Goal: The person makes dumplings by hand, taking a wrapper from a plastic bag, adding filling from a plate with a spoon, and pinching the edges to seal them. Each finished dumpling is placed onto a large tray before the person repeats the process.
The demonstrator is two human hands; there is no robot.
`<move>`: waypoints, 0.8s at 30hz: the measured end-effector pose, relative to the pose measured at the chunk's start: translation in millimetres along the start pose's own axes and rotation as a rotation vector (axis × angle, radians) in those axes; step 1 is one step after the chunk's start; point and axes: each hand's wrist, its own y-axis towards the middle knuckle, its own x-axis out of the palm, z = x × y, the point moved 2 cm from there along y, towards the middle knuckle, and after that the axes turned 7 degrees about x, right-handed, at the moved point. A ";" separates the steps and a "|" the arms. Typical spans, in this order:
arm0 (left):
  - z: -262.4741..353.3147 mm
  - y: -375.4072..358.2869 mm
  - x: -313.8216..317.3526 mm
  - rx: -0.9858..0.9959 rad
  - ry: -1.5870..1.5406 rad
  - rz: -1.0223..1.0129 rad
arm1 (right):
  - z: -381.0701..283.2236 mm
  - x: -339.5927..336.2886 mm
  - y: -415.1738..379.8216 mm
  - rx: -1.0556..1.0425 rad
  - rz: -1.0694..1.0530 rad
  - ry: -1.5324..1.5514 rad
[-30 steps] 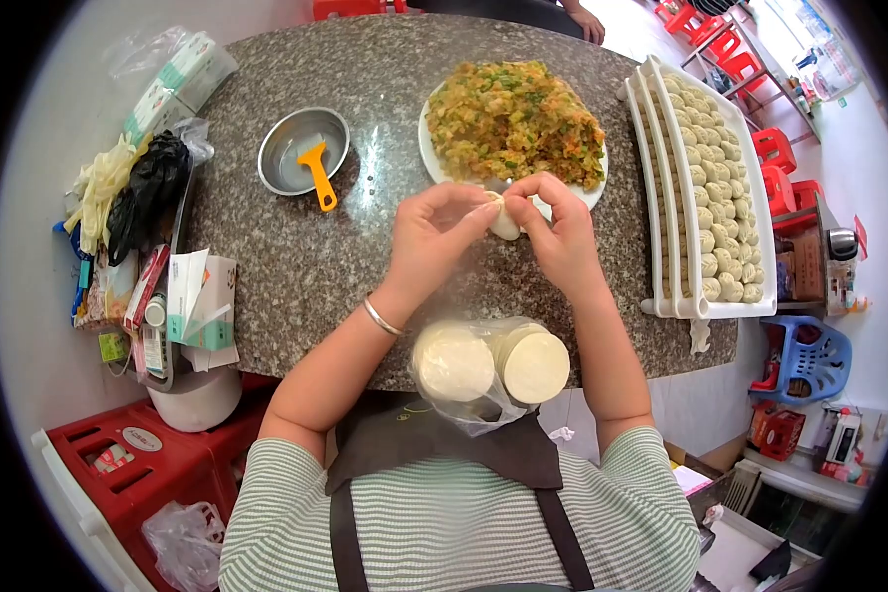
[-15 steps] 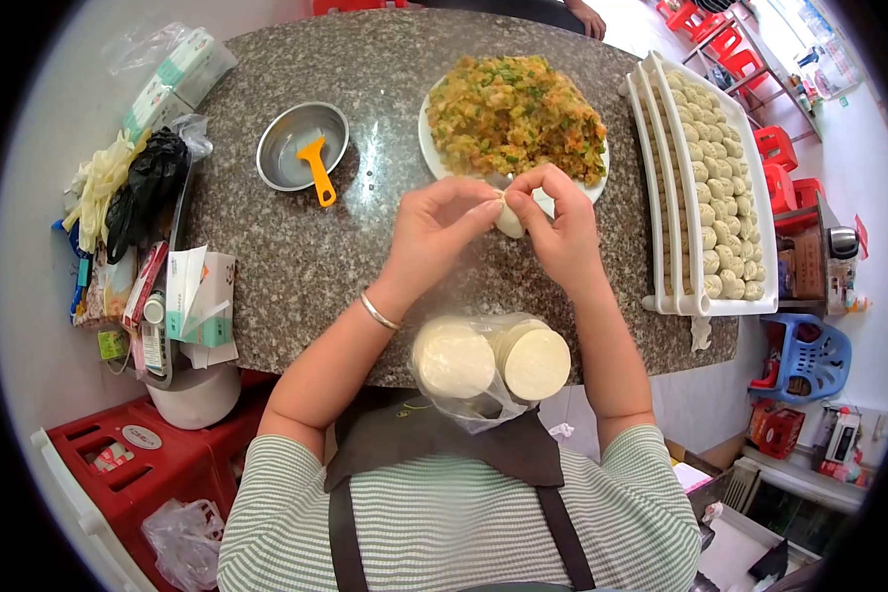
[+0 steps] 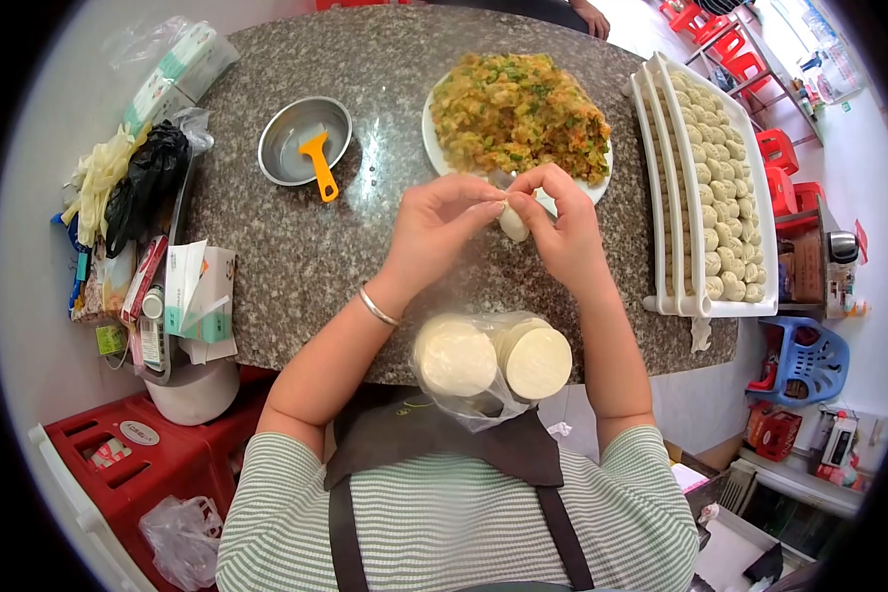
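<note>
At the granite bench (image 3: 296,266), round-edged and speckled, all items are located relative to the white plate of chopped filling (image 3: 519,111) at its far centre. Right of the plate stands a white slotted tray (image 3: 661,178) carrying rows of finished dumplings (image 3: 717,187), touching one another. Left of the plate sits a steel bowl (image 3: 288,148) with an orange-handled scraper (image 3: 319,166) resting inside, handle over the rim. Nearer than the plate, at the bench's near edge, lies a clear bag holding two stacks of round wrappers (image 3: 493,360). Far left of the plate, at the bench's margin, are black and yellowish bags (image 3: 133,178) and small white-and-teal cartons (image 3: 199,296); their printing is too small to read. Just in front of the plate, both hands meet. The left hand (image 3: 434,229), a bangle (image 3: 378,307) on its wrist, and the right hand (image 3: 560,229) each pinch one dumpling (image 3: 513,223) between thumb and fingertips, holding it above the bench, clear of the surface.
</note>
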 end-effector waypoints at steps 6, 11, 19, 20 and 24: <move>1.2 -2.0 1.1 -0.067 -0.064 0.018 | -1.8 1.8 -0.4 -0.063 0.014 -0.016; 1.2 -6.5 11.4 -0.224 -0.365 0.113 | 8.3 8.6 -1.6 -0.054 0.085 0.038; -5.0 -8.4 11.5 -0.395 -0.595 0.121 | 3.8 14.9 -1.6 -0.048 0.142 0.065; -5.6 -8.8 11.5 -0.384 -0.582 0.136 | 3.9 15.2 -1.8 -0.048 0.140 0.031; 2.3 -8.5 16.2 -0.291 -0.557 0.179 | 5.2 17.5 -3.0 -0.099 0.157 -0.058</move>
